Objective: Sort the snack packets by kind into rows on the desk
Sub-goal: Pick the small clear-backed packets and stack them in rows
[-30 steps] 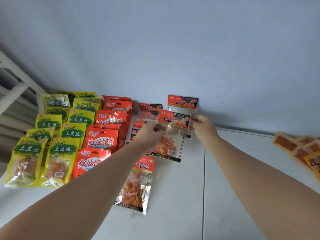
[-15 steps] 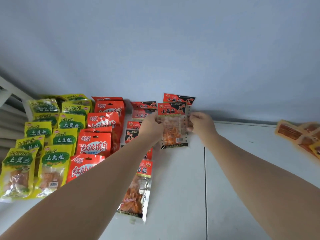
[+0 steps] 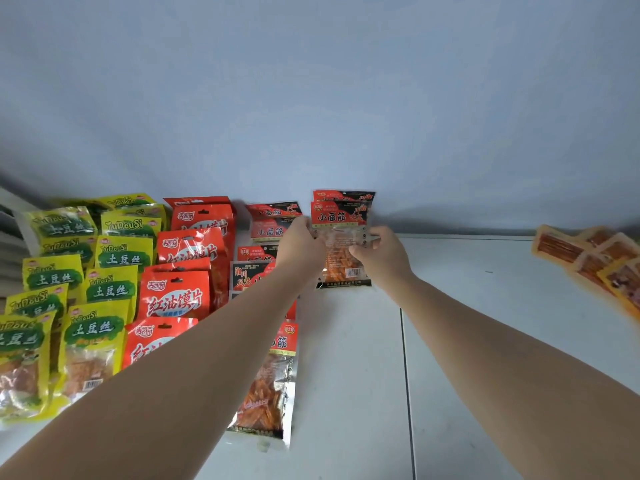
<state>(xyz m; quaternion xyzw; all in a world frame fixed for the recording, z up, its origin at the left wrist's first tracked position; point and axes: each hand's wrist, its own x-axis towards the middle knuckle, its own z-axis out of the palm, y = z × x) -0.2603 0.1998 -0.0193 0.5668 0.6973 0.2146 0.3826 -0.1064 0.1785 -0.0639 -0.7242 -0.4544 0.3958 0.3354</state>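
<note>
My left hand [image 3: 302, 245] and my right hand [image 3: 379, 254] both grip a clear packet with a red-and-black header [image 3: 341, 240], one hand on each side edge. It lies at the far edge of the white desk [image 3: 346, 358], overlapping another packet of the same kind [image 3: 346, 195] against the wall. More of this kind form a column [image 3: 266, 223] under my left arm, down to the nearest one [image 3: 266, 386]. Red packets [image 3: 176, 296] and yellow-green packets [image 3: 107, 285] stand in rows on the left.
Orange-edged clear packets [image 3: 595, 261] lie loosely at the far right of the desk. A seam [image 3: 407, 375] runs front to back through the desktop. A plain blue-grey wall [image 3: 311, 98] closes the far side. White slats [image 3: 10, 237] show at the left edge.
Both hands carried the packet away from me, from above the middle of the column to the far desk edge, where it now overlaps the packet by the wall.
</note>
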